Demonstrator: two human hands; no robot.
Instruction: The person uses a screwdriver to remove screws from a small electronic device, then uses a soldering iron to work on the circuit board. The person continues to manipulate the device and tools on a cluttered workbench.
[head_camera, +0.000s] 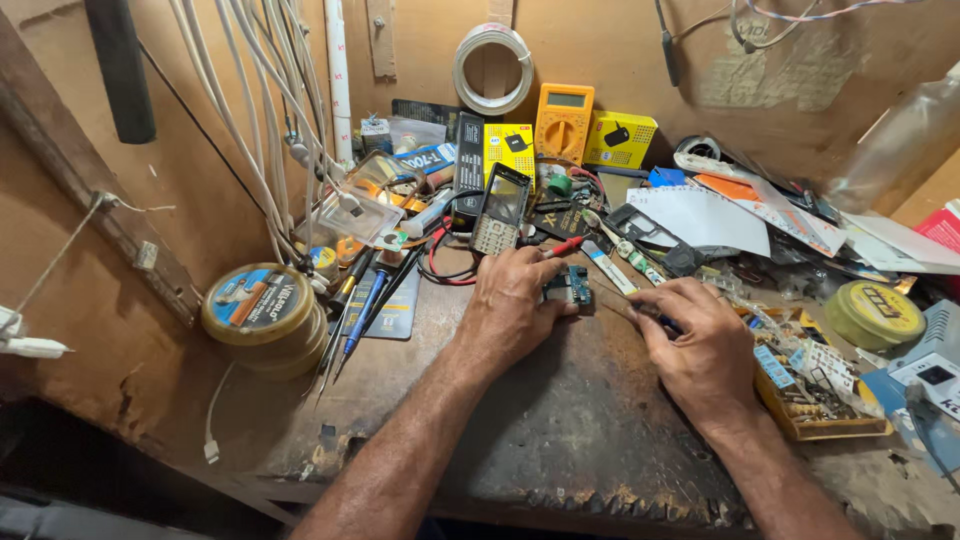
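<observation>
- Left hand (508, 305) pinching small blue-green circuit board (571, 287) on worn dark wooden bench (560, 420).
- Right hand (700, 345) clenched around thin dark-handled tool (655, 316), tip beside board.

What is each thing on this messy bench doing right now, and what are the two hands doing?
Left hand: pressed on the small circuit board, holding it down.
Small circuit board: flat on the bench, bare.
Right hand: closed around a thin tool.
Thin tool: tip aimed at the board.
Keypad phone: propped up, screen dark.
Yellow multimeter: leaning on the wall, unused.
Round tin: lid on.
</observation>
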